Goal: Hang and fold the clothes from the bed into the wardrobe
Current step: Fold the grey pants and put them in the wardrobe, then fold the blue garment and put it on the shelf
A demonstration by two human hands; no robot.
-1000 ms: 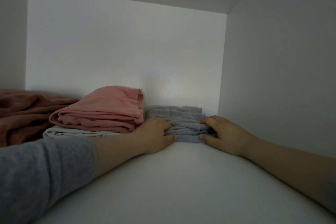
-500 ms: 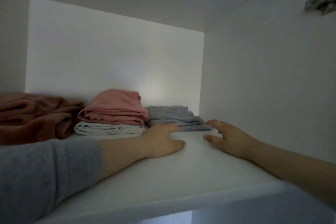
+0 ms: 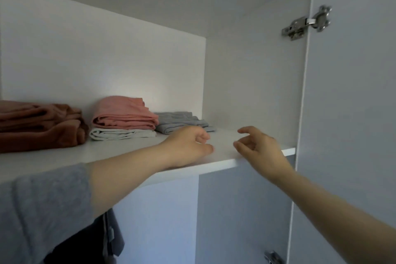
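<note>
A folded grey garment (image 3: 179, 122) lies at the back right of the white wardrobe shelf (image 3: 128, 152). To its left a folded pink garment (image 3: 124, 113) sits on a folded white one (image 3: 122, 134). A rust-brown fleece pile (image 3: 38, 126) fills the shelf's left end. My left hand (image 3: 188, 146) hovers over the shelf near its front, fingers loosely curled, holding nothing. Over the shelf's front edge my right hand (image 3: 259, 148) is also empty, with relaxed fingers. Neither hand touches the clothes.
The open wardrobe door (image 3: 351, 113) stands at the right, with a metal hinge (image 3: 306, 23) high up and another hinge (image 3: 273, 257) low down. Dark and grey clothing (image 3: 107, 240) hangs below the shelf at the lower left. A white divider panel (image 3: 197, 221) runs under the shelf.
Both hands let go of the grey garment and drew back from it to the shelf's front edge. My view pulled back out of the compartment, showing the door and the space below.
</note>
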